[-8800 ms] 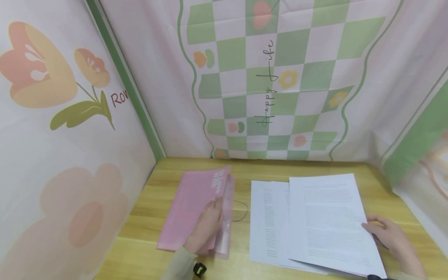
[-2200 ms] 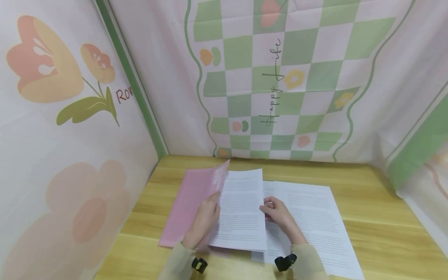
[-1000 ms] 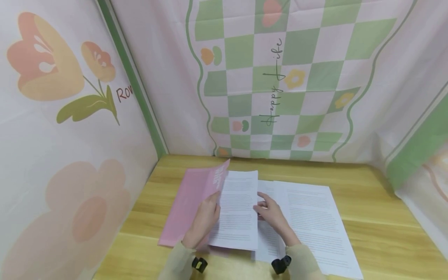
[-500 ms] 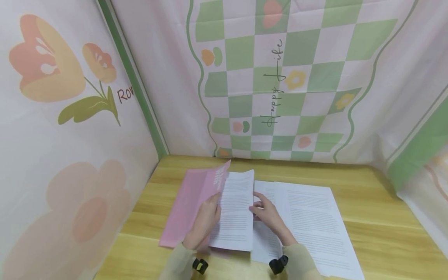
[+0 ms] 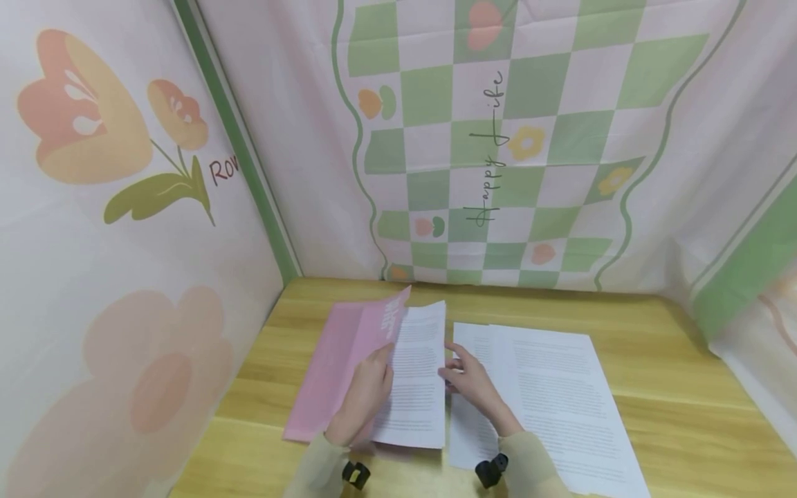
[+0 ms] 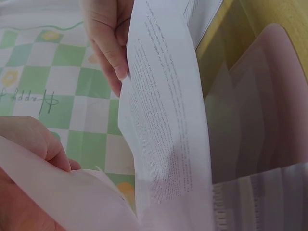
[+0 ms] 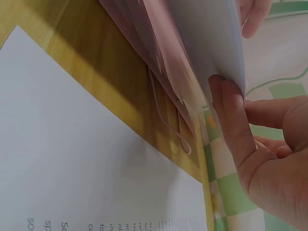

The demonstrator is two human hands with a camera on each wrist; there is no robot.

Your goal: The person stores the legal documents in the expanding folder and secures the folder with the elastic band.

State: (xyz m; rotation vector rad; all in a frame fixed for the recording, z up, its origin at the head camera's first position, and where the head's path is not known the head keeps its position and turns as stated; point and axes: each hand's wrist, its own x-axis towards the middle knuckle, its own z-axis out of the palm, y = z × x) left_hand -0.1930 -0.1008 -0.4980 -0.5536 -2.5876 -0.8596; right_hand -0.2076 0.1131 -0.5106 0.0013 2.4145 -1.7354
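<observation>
A pink file folder (image 5: pixel 330 366) lies at the left of the table, its front cover lifted. My left hand (image 5: pixel 366 384) grips the cover's free edge between thumb and fingers. Printed paper sheets (image 5: pixel 418 387) stand partly inside the folder, curving slightly. Their right edge is pinched by my right hand (image 5: pixel 470 377), thumb on one side and fingers on the other, as the right wrist view shows. In the left wrist view, the sheet (image 6: pixel 161 115) runs down between the folder's covers. A thin elastic cord (image 7: pixel 161 118) hangs from the folder's edge.
More printed sheets (image 5: pixel 560 401) lie overlapping on the wooden table (image 5: pixel 679 387) to the right of the folder. A black wrist camera (image 5: pixel 492 472) sits on the right wrist and another (image 5: pixel 356 474) on the left. A patterned curtain (image 5: pixel 486 173) closes off the back.
The right hand first took sheets from the pile at the right and brought them to the folder. Over the last second it has pushed them further left into it; the left hand keeps holding the cover.
</observation>
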